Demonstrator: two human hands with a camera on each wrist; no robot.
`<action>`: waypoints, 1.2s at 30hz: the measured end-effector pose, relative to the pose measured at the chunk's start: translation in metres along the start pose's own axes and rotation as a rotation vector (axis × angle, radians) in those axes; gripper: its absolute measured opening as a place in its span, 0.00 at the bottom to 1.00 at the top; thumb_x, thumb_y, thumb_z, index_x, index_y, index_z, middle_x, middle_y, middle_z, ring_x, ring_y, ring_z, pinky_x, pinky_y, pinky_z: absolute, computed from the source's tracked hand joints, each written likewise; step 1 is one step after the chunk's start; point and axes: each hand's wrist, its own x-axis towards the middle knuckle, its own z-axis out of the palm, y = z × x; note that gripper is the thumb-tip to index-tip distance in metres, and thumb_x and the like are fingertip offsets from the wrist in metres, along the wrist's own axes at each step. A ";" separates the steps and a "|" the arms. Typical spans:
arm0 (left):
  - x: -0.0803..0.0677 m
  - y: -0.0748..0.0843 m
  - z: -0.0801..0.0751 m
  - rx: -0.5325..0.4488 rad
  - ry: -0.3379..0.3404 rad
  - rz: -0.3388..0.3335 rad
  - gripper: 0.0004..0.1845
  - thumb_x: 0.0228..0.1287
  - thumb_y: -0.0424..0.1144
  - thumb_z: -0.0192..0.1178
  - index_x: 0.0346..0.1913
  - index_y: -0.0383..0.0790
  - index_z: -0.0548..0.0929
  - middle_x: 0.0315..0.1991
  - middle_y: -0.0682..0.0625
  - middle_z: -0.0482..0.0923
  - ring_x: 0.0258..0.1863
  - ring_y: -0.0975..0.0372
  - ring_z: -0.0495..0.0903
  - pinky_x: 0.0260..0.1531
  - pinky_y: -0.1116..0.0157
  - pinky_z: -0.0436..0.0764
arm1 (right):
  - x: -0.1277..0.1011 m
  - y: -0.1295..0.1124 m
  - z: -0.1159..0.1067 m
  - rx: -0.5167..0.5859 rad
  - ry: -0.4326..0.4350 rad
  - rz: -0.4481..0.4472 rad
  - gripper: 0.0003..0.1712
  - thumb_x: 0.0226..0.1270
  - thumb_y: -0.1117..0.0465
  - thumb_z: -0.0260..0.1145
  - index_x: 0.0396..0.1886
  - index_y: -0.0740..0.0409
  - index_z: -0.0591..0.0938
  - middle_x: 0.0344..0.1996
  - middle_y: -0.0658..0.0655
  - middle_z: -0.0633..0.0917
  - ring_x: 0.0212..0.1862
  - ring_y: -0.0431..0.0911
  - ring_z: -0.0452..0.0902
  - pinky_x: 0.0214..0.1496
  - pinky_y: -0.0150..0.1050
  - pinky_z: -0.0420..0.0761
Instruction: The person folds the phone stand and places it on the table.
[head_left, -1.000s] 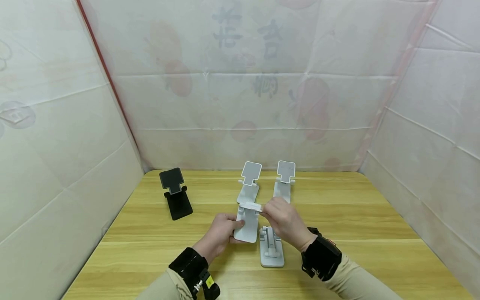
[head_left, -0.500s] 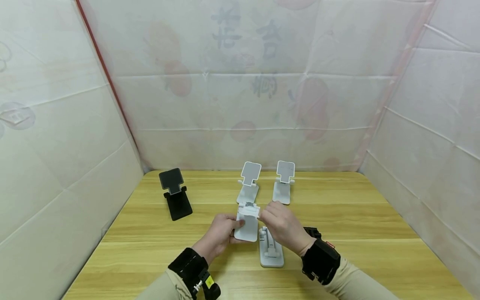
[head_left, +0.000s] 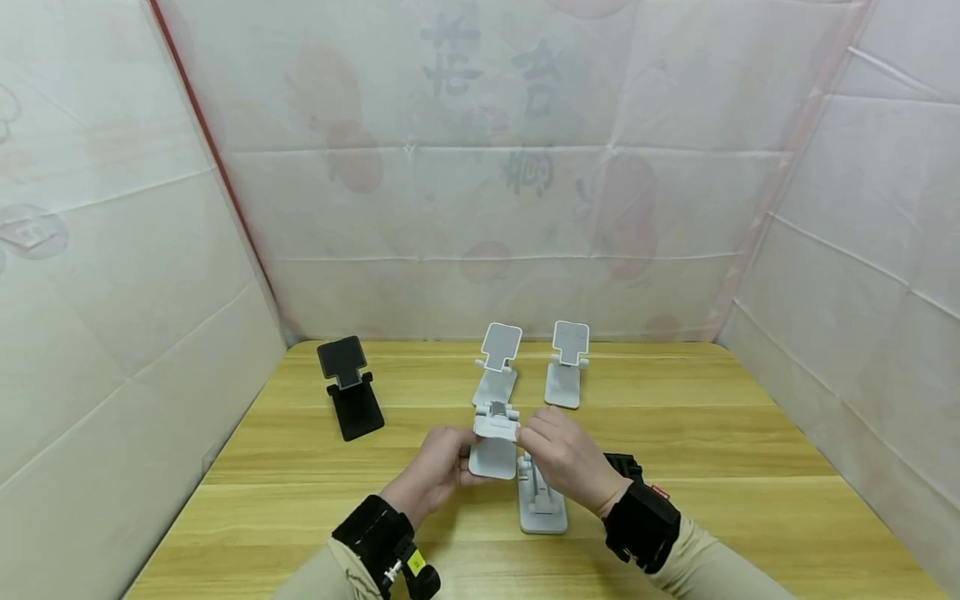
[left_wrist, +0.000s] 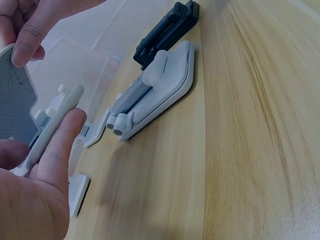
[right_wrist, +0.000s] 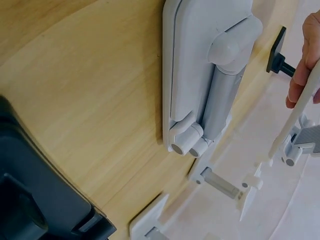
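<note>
A white phone stand [head_left: 492, 460] is held above the table. My left hand [head_left: 438, 467] grips its base from the left side, fingers beneath in the left wrist view. My right hand [head_left: 562, 452] pinches the right edge of its upper plate, whose grey pad [left_wrist: 15, 97] faces the left wrist camera. In the head view the plate stands tilted over the base, covering my left thumb. Below my right hand, a folded white phone stand [head_left: 542, 504] lies on the table, close to the held one. A folded black phone stand [left_wrist: 167, 32] lies beyond it.
Two unfolded white phone stands, a left one [head_left: 500, 350] and a right one [head_left: 572, 346], stand behind my hands. An unfolded black phone stand [head_left: 351, 387] stands at the left. Pale cloth walls [head_left: 465, 208] surround the wooden table [head_left: 270, 492].
The held stand's upper plate has swung down toward me, over the base. My right hand has followed it slightly downward. My left hand and the other stands keep their places.
</note>
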 end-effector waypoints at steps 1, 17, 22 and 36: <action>0.000 0.001 0.000 -0.010 -0.003 -0.001 0.22 0.72 0.32 0.48 0.60 0.16 0.73 0.48 0.31 0.85 0.48 0.45 0.87 0.45 0.51 0.89 | 0.000 0.000 0.000 0.000 0.001 -0.002 0.18 0.79 0.70 0.45 0.32 0.57 0.79 0.27 0.48 0.80 0.33 0.42 0.75 0.38 0.34 0.79; -0.002 0.008 -0.001 -0.082 -0.049 -0.048 0.47 0.76 0.67 0.44 0.67 0.18 0.64 0.52 0.32 0.83 0.53 0.44 0.85 0.53 0.48 0.86 | -0.001 -0.002 -0.001 -0.028 -0.013 -0.031 0.13 0.68 0.74 0.51 0.31 0.58 0.81 0.28 0.49 0.82 0.34 0.42 0.76 0.38 0.33 0.79; -0.001 0.008 -0.001 -0.069 -0.050 -0.031 0.44 0.77 0.65 0.47 0.67 0.20 0.67 0.50 0.33 0.85 0.50 0.45 0.87 0.50 0.50 0.87 | -0.002 -0.004 -0.001 -0.052 -0.034 -0.032 0.16 0.72 0.73 0.48 0.30 0.58 0.80 0.29 0.49 0.82 0.35 0.41 0.76 0.37 0.32 0.78; -0.005 0.009 0.000 -0.060 -0.069 -0.004 0.33 0.79 0.52 0.53 0.67 0.22 0.72 0.51 0.31 0.84 0.49 0.47 0.87 0.49 0.54 0.87 | -0.008 -0.008 0.001 -0.088 -0.055 -0.064 0.25 0.82 0.70 0.39 0.35 0.59 0.83 0.30 0.50 0.83 0.34 0.41 0.74 0.34 0.31 0.74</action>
